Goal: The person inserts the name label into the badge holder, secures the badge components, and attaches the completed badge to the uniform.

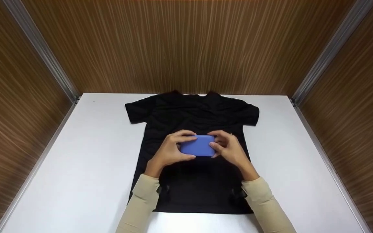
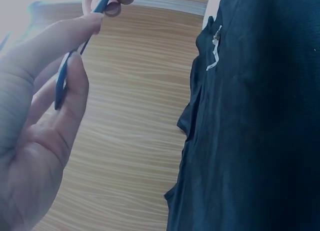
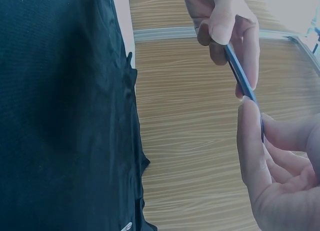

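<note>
Both hands hold a thin blue rectangular slab (image 1: 197, 147) with rounded corners, phone-sized, up over a black T-shirt (image 1: 199, 184). At its left end, the left hand (image 1: 170, 149) grips it, fingers along the top and thumb at the lower edge. The right hand (image 1: 230, 149) pinches the right end, its thumb on the near face and other fingers at the top edge and behind. Seen edge-on in the right wrist view, the slab (image 3: 241, 73) looks slim. The shirt lies spread out, collar toward the back wall, sleeves out to both sides.
A white table (image 1: 86, 155) lies under the shirt. Brown wood-grain panels enclose it at the back (image 1: 186, 48), left (image 1: 18, 113) and right (image 1: 351, 113), with metal rails (image 1: 44, 48) at the corners. A small white strip (image 2: 215, 51) shows near the shirt's edge.
</note>
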Demonstrator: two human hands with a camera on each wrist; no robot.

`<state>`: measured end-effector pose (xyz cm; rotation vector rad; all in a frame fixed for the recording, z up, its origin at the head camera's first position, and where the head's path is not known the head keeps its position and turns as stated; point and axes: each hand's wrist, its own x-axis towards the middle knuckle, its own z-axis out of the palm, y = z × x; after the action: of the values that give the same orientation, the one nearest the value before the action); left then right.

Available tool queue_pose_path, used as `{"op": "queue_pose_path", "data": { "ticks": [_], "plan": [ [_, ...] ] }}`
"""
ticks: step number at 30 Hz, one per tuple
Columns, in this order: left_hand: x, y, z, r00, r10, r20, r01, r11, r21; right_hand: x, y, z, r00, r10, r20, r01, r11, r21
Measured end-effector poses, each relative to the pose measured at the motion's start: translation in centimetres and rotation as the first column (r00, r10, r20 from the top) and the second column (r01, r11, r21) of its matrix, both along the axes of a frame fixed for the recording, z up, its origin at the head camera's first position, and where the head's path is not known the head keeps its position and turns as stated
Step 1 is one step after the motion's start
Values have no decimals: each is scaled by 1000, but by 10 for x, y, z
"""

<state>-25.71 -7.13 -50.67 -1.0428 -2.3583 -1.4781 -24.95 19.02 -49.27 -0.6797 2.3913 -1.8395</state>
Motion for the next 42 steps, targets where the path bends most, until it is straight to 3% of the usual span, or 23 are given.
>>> {"op": "queue_pose_path", "data": {
  "ticks": [11, 26, 35, 42],
  "plan": [
    [1, -3, -4, 1000, 1, 0, -1, 999, 35, -3, 1, -1, 1000, 19, 16, -19, 1000, -1],
    [0, -5, -5, 1000, 16, 26, -18, 999, 50, -10, 19, -1, 999, -32, 14, 32, 999, -11],
    [-2, -8, -3, 999, 24, 23, -25, 999, 46, -22, 39, -3, 992, -123, -10, 123, 992, 25],
    [-2, -10, -2, 1000, 25, 16, -26, 998, 50, -30, 67, 0, 973, -223, -64, 229, 968, 99]
  ]
}}
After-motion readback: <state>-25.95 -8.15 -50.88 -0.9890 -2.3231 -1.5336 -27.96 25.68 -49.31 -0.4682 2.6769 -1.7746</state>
